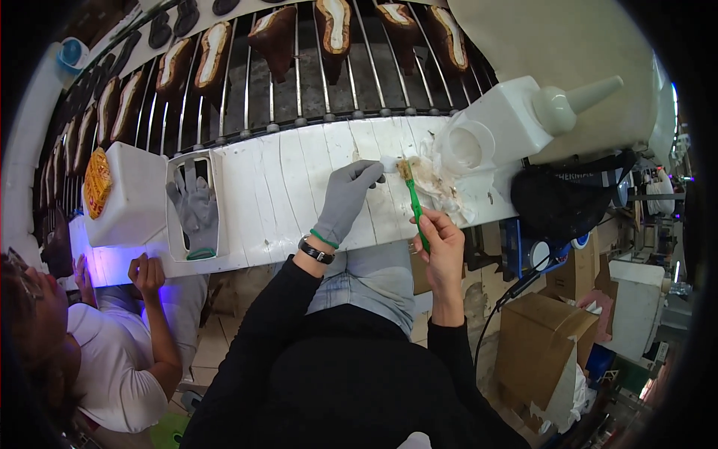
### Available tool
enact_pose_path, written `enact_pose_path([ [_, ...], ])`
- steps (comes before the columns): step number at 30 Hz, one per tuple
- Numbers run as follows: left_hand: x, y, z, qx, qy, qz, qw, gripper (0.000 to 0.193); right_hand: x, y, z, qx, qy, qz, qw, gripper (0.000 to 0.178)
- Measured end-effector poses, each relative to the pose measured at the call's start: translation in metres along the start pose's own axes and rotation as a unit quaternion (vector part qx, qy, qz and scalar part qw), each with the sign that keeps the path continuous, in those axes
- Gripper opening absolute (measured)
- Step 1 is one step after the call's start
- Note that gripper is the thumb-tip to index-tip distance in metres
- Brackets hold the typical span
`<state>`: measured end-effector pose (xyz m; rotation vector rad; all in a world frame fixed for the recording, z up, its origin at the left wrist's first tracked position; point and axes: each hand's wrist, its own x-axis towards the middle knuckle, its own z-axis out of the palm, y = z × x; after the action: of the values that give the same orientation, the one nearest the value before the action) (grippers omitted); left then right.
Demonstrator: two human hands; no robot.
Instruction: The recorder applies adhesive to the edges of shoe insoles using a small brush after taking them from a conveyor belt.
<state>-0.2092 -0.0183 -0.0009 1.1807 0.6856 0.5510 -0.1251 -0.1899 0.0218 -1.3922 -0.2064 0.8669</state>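
My right hand (440, 243), bare, is closed around the green handle of a small brush (415, 198). The brush's head is brownish and points away from me. My left hand (350, 191) wears a grey knit glove with a green cuff. Its thumb and forefinger pinch a small whitish piece (390, 164) beside the brush head; what it is does not show clearly. Crumpled, stained white tissue (434, 179) lies just right of the brush. Behind it are a translucent white cup (465, 146) and a large white nozzle bottle (505, 112).
A white ledge (284, 176) runs before me. Beyond it, metal rollers (299, 82) carry several upturned brown shoe uppers (333, 30). Left are a tray (217, 224) with a grey glove (196, 209) and a white container (131, 194). A person (120, 344) sits left; cardboard boxes (535, 348) stand right.
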Motion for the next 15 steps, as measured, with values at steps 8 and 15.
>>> enact_pose_path([
  [8,0.010,0.000,-0.005,0.030,-0.055,-0.001,0.998,0.030,0.004,-0.001,-0.005,-0.032,0.015,-0.013,0.999,0.021],
  [15,0.016,0.003,0.003,0.081,-0.031,-0.001,0.996,0.026,0.010,0.004,-0.001,-0.029,0.011,-0.031,0.999,0.020],
])
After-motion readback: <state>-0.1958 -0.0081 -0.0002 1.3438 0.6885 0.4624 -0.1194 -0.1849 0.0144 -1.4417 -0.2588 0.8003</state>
